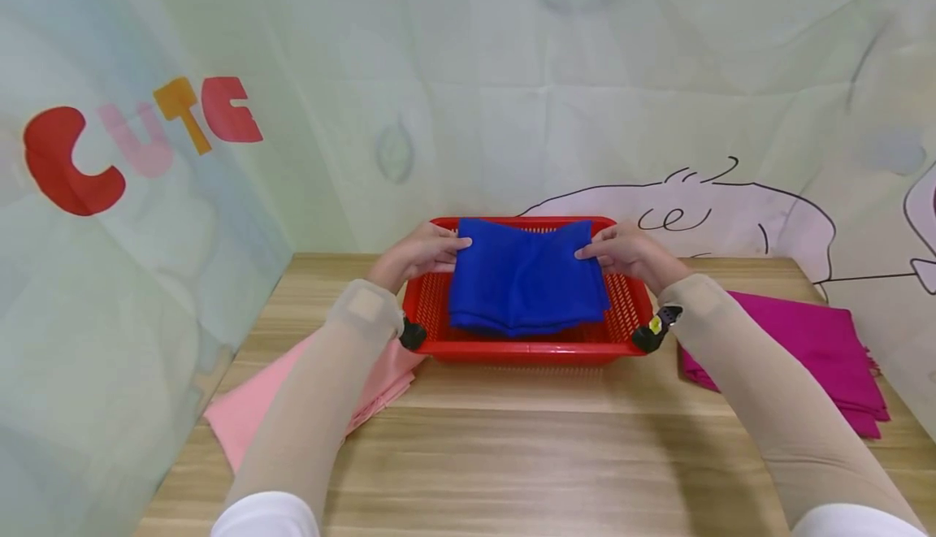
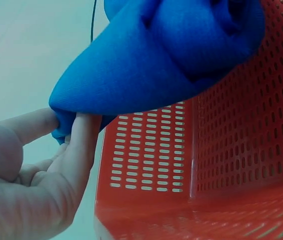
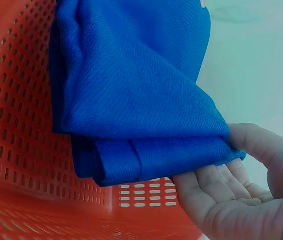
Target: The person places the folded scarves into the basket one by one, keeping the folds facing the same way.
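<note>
A folded blue cloth (image 1: 522, 281) hangs within the opening of a red perforated plastic basket (image 1: 537, 349). My left hand (image 1: 426, 251) pinches its upper left corner between thumb and fingers. At the upper right corner, my right hand (image 1: 621, 251) pinches it the same way. In the left wrist view, the cloth (image 2: 131, 65) sags between the fingers and the basket's slotted wall (image 2: 149, 165). Several folded layers of the cloth (image 3: 146, 105) show in the right wrist view, with the thumb above and the fingers below its corner.
On the table (image 1: 526, 456), a folded pink cloth (image 1: 256, 407) lies left of the basket, partly under the left forearm. A folded magenta cloth (image 1: 812, 350) lies to the right, partly behind the right forearm. A printed fabric backdrop (image 1: 468, 98) stands behind the table.
</note>
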The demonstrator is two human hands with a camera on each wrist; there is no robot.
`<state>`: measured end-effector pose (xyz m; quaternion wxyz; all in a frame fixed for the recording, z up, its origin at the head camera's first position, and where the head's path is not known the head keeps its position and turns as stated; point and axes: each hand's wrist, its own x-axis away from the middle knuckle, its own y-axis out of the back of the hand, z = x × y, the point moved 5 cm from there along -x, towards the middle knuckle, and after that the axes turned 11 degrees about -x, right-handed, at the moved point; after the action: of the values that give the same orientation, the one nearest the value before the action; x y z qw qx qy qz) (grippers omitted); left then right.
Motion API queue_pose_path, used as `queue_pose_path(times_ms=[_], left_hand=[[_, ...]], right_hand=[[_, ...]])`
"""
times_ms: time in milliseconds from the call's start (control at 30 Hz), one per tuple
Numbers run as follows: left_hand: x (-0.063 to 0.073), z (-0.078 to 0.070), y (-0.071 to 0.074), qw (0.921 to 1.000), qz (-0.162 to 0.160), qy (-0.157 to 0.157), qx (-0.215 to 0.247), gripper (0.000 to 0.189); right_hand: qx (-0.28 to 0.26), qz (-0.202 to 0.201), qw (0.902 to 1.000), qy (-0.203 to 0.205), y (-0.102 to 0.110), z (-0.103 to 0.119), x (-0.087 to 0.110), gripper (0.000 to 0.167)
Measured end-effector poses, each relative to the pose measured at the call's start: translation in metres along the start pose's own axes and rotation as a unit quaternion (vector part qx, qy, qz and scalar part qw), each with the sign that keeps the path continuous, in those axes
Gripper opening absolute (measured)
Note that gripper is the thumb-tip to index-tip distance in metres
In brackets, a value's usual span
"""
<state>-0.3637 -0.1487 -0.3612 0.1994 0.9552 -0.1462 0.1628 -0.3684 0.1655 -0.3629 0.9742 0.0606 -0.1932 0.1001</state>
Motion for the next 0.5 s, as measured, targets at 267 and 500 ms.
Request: queue_pose_path(times_ms=[267,500], left_hand=[[-0.0039,0.0016,-0.0001,1.0000,0.000,0.002,-0.007,0.042],[-0.0044,0.0025,-0.0021,0.9998,-0.003,0.009,-0.019,0.040]], right_hand=[[0.020,-0.007,0.9998,-0.007,-0.0004,-0.0010,-0.0007,0.023],[0.031,-0.007,0.9995,-0.001,-0.0017,-0.0040,-0.0041,0.024]])
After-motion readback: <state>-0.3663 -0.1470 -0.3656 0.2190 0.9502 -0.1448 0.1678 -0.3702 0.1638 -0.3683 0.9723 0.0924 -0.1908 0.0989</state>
